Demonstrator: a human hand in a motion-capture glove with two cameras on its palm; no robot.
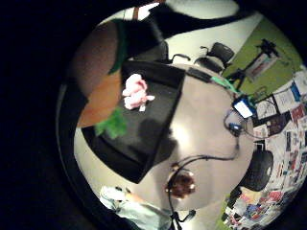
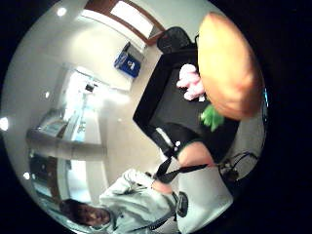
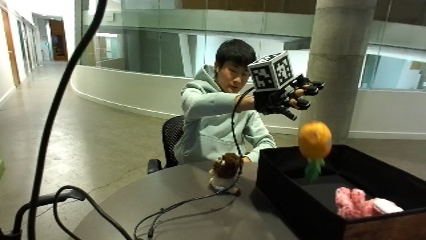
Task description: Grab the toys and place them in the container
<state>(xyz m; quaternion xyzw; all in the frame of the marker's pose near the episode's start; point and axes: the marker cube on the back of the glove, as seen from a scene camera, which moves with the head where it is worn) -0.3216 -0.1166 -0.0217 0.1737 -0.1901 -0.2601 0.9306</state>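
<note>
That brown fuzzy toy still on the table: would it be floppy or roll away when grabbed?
The brown plush toy looks soft and furry, so it probably squashes under fingers and weighs little. It sits upright on the round table, squat rather than ball-shaped, so it seems likelier to tip than roll.

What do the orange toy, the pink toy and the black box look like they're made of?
Orange toy: probably plush fabric, matte, with a soft green leafy end. Pink toy: looks like plush, fuzzy and lumpy. Black box: stiff, matte walls with straight edges, possibly fabric-covered board; hard to tell.
</note>
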